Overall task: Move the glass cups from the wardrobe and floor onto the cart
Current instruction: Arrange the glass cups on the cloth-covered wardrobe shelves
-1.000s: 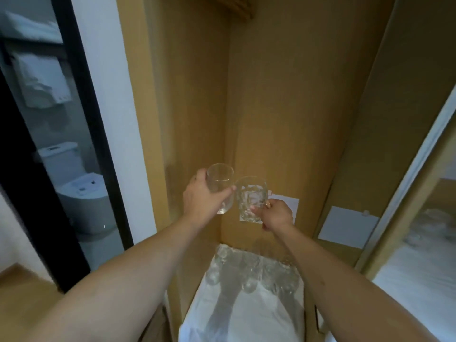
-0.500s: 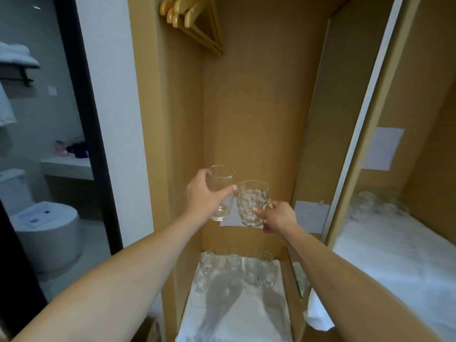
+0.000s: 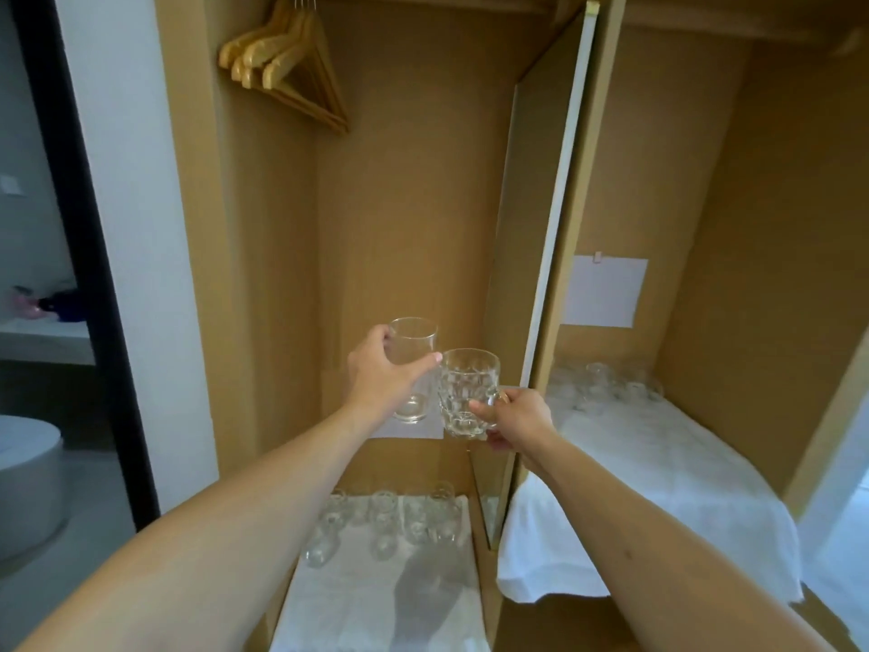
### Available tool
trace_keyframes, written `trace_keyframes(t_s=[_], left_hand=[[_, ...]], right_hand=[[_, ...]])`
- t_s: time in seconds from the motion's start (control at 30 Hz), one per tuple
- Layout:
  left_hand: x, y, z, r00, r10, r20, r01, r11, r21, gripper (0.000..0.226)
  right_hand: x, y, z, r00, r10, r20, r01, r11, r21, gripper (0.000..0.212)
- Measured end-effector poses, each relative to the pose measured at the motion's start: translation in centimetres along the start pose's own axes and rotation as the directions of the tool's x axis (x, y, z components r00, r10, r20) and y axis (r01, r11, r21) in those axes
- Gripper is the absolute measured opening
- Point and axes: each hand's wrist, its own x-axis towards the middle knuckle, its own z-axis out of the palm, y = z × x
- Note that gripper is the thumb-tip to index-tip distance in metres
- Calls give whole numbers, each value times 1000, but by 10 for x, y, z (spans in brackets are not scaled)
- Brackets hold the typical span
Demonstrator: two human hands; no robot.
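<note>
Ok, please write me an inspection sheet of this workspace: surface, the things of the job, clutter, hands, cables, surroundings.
Surface: white cloth on the wardrobe's left floor; a second white cloth on the right shelf.
Job's things: plain glass and dimpled glass mug held up; a group of glasses on the left cloth, more glasses at the back of the right cloth. Cart not in view.
Clutter: wooden hangers; paper sheet on the right back wall.
Hands: left hand grips the plain glass; right hand holds the mug at its handle.
Cables: nothing seen.
Surroundings: bathroom doorway at left.
</note>
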Motion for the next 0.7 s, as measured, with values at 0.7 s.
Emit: trace_keyframes(t_s=[0.7], left_hand=[[-112,132,214,988,23,150,-29,999,33,64]], right_hand=[[-24,121,-271,984,102,-147,-90,992,88,41]])
